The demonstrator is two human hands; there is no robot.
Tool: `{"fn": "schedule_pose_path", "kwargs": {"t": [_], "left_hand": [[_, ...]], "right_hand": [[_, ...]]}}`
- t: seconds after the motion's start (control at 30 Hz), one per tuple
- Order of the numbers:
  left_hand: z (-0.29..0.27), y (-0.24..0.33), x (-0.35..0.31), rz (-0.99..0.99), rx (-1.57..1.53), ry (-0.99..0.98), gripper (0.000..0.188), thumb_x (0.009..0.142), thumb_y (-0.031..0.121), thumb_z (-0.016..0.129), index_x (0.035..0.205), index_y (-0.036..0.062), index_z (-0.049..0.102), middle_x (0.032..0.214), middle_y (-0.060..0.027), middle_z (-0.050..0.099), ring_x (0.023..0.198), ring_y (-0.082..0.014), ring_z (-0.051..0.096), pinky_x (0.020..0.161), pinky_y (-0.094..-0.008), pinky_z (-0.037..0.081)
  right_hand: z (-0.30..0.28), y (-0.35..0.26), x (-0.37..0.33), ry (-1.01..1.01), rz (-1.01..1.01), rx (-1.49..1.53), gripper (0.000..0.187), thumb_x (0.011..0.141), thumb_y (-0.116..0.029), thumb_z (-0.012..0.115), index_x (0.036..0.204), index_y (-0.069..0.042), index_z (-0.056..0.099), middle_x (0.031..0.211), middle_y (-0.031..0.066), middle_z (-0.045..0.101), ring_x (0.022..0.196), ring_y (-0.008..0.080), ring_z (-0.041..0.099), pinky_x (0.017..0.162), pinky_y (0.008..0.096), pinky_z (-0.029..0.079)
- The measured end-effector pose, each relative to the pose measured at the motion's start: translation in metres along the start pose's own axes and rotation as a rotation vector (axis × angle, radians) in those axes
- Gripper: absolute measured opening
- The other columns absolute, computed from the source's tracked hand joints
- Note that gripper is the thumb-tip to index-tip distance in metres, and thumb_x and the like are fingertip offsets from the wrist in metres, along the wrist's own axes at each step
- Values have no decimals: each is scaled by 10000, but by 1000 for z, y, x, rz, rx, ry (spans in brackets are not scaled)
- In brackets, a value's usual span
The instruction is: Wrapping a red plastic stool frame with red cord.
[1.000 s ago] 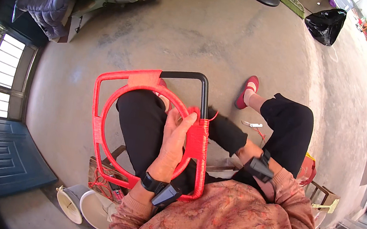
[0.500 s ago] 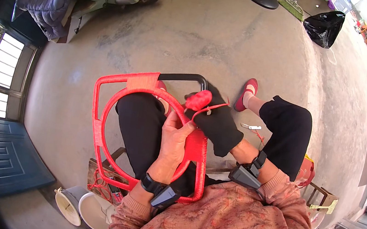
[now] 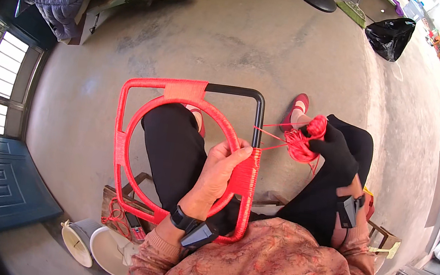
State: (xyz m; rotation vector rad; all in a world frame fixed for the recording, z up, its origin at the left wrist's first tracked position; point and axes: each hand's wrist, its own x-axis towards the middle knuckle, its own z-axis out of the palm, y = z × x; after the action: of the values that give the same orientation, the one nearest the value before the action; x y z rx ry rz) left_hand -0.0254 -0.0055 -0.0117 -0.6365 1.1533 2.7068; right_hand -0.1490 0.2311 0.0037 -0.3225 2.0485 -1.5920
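The frame, a square with an inner ring half wrapped in red cord, is resting on the person's lap, the left hand clamped on its wrapped right side. The right hand, closed on the cord ball, has swung out right since a second ago, drawing strands taut and tightening another turn.

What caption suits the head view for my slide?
Left hand steadies a cord-wrapped frame; right hand holds red cord.

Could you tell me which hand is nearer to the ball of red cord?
Right. The right hand holds the ball of red cord; the left hand grips the red-wrapped frame, apart from it.
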Motion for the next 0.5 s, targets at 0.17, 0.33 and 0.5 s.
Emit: {"fn": "schedule_pose_path", "kwargs": {"t": [0.17, 0.33, 0.5], "left_hand": [[0, 1, 0, 3, 19, -22, 73, 899, 111, 632, 930, 56, 597, 813, 0, 620, 689, -64, 588, 620, -207, 481], [-2, 8, -1, -30, -15, -19, 72, 895, 101, 619, 946, 63, 584, 841, -8, 633, 720, -80, 613, 642, -213, 505], [1, 7, -2, 33, 31, 59, 92, 903, 145, 623, 929, 60, 599, 811, -15, 629, 675, -71, 587, 601, -208, 476]], "right_hand": [[33, 11, 0, 71, -6, 406, 399, 774, -74, 636, 1152, 21, 551, 1008, 126, 660, 931, 194, 633, 822, 311, 482], [-3, 26, -4, -114, -49, -932, 353, 744, -206, 705, 1057, -70, 616, 889, 230, 640, 809, 367, 635, 705, 396, 512], [7, 39, -15, -129, 63, -746, 343, 799, -164, 667, 1110, -40, 594, 865, 149, 665, 794, 284, 651, 721, 364, 515]]}}
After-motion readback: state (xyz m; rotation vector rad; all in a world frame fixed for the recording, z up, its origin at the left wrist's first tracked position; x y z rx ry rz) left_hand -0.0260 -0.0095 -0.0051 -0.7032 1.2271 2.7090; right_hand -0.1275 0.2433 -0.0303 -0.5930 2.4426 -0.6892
